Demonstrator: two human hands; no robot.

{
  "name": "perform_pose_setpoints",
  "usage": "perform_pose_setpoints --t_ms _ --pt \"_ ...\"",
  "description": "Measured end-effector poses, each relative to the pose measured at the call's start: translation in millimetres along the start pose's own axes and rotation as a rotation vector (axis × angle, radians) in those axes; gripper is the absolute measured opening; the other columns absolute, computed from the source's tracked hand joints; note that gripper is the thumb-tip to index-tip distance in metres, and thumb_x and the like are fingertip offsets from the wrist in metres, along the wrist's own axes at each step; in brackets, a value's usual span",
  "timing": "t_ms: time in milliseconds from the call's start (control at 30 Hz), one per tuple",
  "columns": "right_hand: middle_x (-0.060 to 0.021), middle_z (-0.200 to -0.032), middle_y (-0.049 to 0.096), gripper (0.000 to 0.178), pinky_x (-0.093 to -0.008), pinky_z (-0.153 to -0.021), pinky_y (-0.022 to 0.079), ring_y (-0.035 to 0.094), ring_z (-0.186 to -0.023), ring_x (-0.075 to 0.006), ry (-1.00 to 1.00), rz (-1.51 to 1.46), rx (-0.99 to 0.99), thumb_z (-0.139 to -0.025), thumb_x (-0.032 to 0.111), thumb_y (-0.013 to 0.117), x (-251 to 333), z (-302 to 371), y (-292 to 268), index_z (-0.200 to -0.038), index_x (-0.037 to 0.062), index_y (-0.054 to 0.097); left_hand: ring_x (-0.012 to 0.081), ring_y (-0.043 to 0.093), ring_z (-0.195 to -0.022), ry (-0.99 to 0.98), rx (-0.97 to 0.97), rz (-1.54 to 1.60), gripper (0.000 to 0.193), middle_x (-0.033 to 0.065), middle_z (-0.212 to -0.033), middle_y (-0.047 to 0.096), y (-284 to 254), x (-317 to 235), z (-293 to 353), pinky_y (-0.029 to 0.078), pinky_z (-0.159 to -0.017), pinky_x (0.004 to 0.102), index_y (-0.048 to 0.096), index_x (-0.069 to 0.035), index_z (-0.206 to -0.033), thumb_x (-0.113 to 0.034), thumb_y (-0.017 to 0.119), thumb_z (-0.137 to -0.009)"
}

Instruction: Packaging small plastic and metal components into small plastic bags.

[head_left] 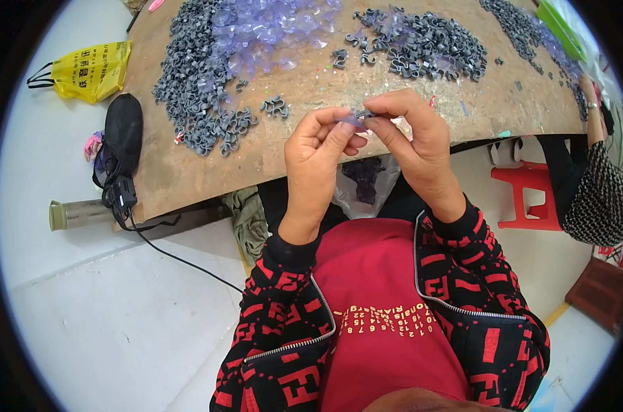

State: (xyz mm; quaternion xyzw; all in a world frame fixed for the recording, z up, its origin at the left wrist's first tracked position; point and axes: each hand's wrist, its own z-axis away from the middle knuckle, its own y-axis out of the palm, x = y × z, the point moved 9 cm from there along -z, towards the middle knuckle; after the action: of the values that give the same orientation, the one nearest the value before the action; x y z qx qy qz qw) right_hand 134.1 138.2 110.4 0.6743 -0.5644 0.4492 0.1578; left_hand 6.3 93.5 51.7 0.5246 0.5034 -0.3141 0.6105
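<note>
Just over the table's near edge, my two hands meet fingertip to fingertip. My left hand (320,150) pinches a small translucent purple plastic piece (353,121) between thumb and index finger. In my right hand (413,137), thumb and index finger close on a small grey plastic clip (368,115), partly hidden by the fingertips. The two parts touch; whether they are joined I cannot tell. Beyond my left hand lies a heap of grey clips (195,89), with a pile of purple pieces (270,31) beside it. Another grey clip heap (438,48) lies beyond my right hand.
The wooden table (311,89) curves ahead of me. Below its edge hangs a clear plastic bag (365,182) with dark purple contents. A yellow bag (88,72) and black pouch (124,127) are left. At right, a person's patterned sleeve (596,199) shows near a red stool (531,196).
</note>
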Motion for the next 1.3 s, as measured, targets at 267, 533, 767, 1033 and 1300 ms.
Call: perform_pose_setpoints --t_ms 267,533,767,1033,1300 --pt "-0.0063 -0.096 0.060 0.021 -0.0238 -0.077 0.043 0.055 -0.086 -0.0120 0.115 -0.121 -0.035 -0.081 -0.004 0.064 -11.7 3.2 -4.5 -0.102 0.0019 0.062 0.0096 0.060 -0.069 -0.151 0.038 0.308 0.017 0.0113 -0.090 0.067 -3.2 18.2 -1.9 0.048 -0.061 0.0206 0.053 -0.005 -0.105 -0.012 0.060 -0.091" --pt "-0.0069 -0.092 0.061 0.022 -0.0250 -0.073 0.046 0.059 -0.081 -0.0138 0.016 -0.012 0.009 -0.081 -0.004 0.064 -2.1 1.7 2.3 -0.102 0.0023 0.062 0.0079 0.059 -0.069 -0.222 0.054 0.406 0.015 0.0088 -0.089 0.067 -1.2 26.6 -0.4 0.048 -0.062 0.0193 0.057 -0.004 -0.101 -0.010 0.062 -0.088" --pt "-0.0089 -0.091 0.062 0.023 -0.0265 -0.072 0.048 0.061 -0.083 -0.0173 -0.036 0.055 0.004 -0.078 -0.006 0.066 1.7 0.9 3.1 -0.099 0.0016 0.063 0.0079 0.060 -0.069 -0.212 0.019 0.421 0.014 0.0073 -0.087 0.067 -4.5 29.7 0.9 0.049 -0.064 0.0193 0.060 -0.003 -0.099 -0.010 0.064 -0.087" --pt "-0.0094 -0.090 0.063 0.023 -0.0280 -0.072 0.048 0.062 -0.083 -0.0207 -0.080 0.114 0.027 -0.075 -0.005 0.068 3.7 -2.6 6.5 -0.097 0.0014 0.064 0.0100 0.061 -0.073 -0.179 -0.059 0.349 0.018 0.0058 -0.089 0.065 -14.9 30.4 2.8 0.051 -0.068 0.0231 0.061 0.000 -0.102 -0.009 0.065 -0.087" --pt "-0.0098 -0.087 0.063 0.018 -0.0281 -0.068 0.048 0.062 -0.078 -0.0208 -0.054 0.039 0.065 -0.077 -0.001 0.069 -4.3 -3.9 9.6 -0.094 0.0014 0.064 0.0084 0.057 -0.074 -0.063 -0.111 0.122 0.014 0.0022 -0.087 0.062 -17.2 8.1 7.3 0.046 -0.067 0.0202 0.061 0.000 -0.100 -0.007 0.062 -0.088"
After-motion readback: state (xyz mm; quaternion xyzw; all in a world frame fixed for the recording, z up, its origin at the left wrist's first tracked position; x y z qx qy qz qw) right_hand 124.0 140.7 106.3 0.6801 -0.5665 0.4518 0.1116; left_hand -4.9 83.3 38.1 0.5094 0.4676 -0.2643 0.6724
